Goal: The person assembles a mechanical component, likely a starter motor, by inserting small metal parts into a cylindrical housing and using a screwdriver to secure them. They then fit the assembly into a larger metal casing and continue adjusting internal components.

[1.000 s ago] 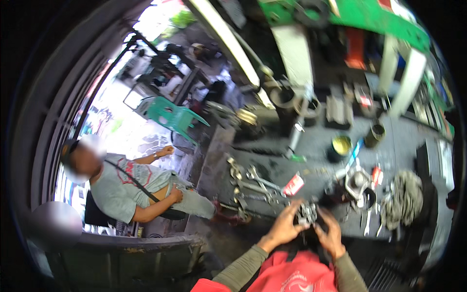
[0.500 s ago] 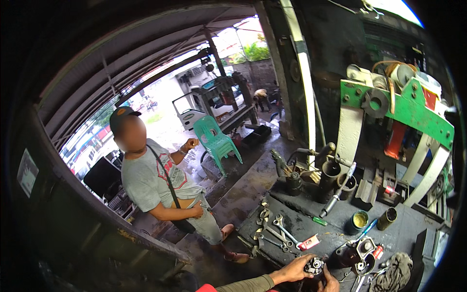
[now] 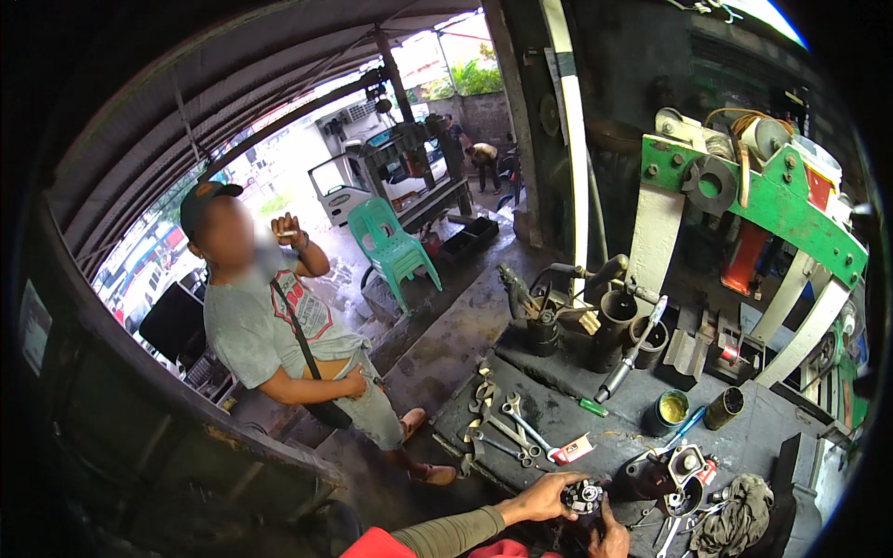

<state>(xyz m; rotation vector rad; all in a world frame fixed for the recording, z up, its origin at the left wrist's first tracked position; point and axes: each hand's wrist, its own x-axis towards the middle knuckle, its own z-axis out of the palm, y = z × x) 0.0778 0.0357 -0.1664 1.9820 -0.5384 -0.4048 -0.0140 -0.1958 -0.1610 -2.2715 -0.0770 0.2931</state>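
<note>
Near the bench's front edge I hold a round black machine part (image 3: 584, 497) with pale segments on its face. My left hand (image 3: 539, 498) closes round its left side, thumb and fingers on the rim. On its right side, my right hand (image 3: 609, 535) grips the edge with the thumb up; its other fingers are partly hidden. Just right of the part stands an opened dark motor housing (image 3: 656, 479) with a silver metal end (image 3: 688, 462). A crumpled grey rag (image 3: 735, 521) and a small spanner (image 3: 668, 537) lie beyond it.
Several spanners (image 3: 521, 423) and a small red-and-white box (image 3: 571, 450) lie left on the workbench (image 3: 614, 432). Behind are a grease tin (image 3: 672, 409), dark cylinders (image 3: 617, 316) and a green-and-white press frame (image 3: 753, 205). A person (image 3: 279, 325) stands left, near green stacked chairs (image 3: 395, 242).
The person at left has raised one hand, with a small white stick in it, toward the face. My view has shifted slightly; both my hands still hold the round part.
</note>
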